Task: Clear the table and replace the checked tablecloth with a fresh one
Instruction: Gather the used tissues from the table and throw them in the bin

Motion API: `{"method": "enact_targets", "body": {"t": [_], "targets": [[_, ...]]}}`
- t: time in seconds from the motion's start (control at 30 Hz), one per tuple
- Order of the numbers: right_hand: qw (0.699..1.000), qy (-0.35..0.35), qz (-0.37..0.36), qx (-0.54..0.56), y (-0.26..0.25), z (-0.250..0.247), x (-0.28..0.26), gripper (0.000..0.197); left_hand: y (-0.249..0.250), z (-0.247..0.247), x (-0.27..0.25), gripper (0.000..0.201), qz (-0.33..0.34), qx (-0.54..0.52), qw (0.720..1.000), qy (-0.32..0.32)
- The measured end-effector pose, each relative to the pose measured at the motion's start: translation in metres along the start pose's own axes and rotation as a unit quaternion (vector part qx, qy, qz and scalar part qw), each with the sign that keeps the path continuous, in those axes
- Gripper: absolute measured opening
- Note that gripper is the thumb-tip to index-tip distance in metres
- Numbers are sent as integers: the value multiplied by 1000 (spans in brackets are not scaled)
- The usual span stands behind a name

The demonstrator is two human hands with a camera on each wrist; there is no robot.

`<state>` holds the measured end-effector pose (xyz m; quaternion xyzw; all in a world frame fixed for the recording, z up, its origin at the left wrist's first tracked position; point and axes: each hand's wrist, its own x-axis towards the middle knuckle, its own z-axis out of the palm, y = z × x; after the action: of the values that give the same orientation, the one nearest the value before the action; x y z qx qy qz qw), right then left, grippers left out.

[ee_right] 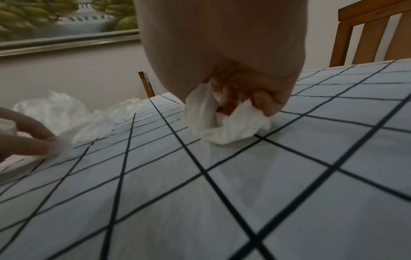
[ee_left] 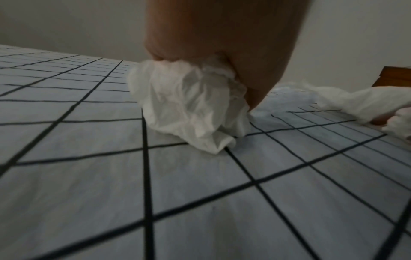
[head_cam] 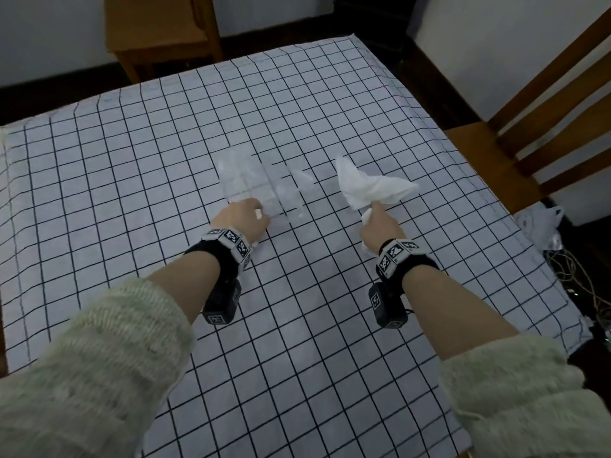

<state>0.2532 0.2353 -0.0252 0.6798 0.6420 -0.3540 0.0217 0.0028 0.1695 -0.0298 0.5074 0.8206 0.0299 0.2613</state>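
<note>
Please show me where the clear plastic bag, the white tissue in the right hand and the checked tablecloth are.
clear plastic bag [head_cam: 261, 183], head view, its flat middle.
white tissue [head_cam: 373, 186], head view, the spread part above the right hand [head_cam: 380, 226].
checked tablecloth [head_cam: 132, 166], head view, a bare left area.

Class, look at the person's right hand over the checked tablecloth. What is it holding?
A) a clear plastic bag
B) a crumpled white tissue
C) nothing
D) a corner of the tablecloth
B: the right hand has its fingers curled round a crumpled white tissue, lifted above the checked tablecloth; the wrist view shows the same grip.

Plastic sheet [head_cam: 261, 183] on tablecloth [head_cam: 132, 180]; chair [head_cam: 535, 127] right
</note>
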Motion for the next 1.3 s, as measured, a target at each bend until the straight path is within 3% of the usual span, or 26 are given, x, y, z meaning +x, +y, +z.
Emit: {"method": "enact_targets", "body": {"t": [0.1,0.23,0.43,0.5,0.57,0.63,0.73,0.83,0.93,1.1,1.2,1.3], "targets": [[1000,21,-3,-13,0,3,1,47,-2,2,-3,24,-2,-16,1000,-2],[991,123,-35,-48,-2,0,-2,31,-9,5,-10,25,4,-15,1000,-17],[969,171,-175,-23,-11,-20,-2,28,-20,8,-15,26,-18,-9,999,-36],[963,176,-202,-23,-15,-24,-2,39,-22,10,-16,25,-24,-16,999,-33],[970,164,-175,-37,-21,-26,2,60,-21,10,-17,23,-26,-18,999,-30],[989,111,-76,-55,-20,-22,15,75,-21,11,-17,19,-29,-17,999,-28],[997,2,25,-76,-13,-7,20,61,-20,13,-18,22,-33,-13,999,-33],[994,31,3,-108,-7,6,9,38,-19,14,-21,24,-34,-6,998,-52],[996,41,-30,-70,-5,17,-4,28,-21,15,-26,26,-42,-13,997,-57],[997,55,-62,-10,-2,32,-36,16,-25,18,-45,50,-45,-15,998,-46],[990,89,-103,-46,3,43,-56,21,-26,14,-65,46,-49,-25,998,-29],[986,87,-85,-109,5,50,-83,32,-27,7,-87,42,-71,-47,996,-16]]}}
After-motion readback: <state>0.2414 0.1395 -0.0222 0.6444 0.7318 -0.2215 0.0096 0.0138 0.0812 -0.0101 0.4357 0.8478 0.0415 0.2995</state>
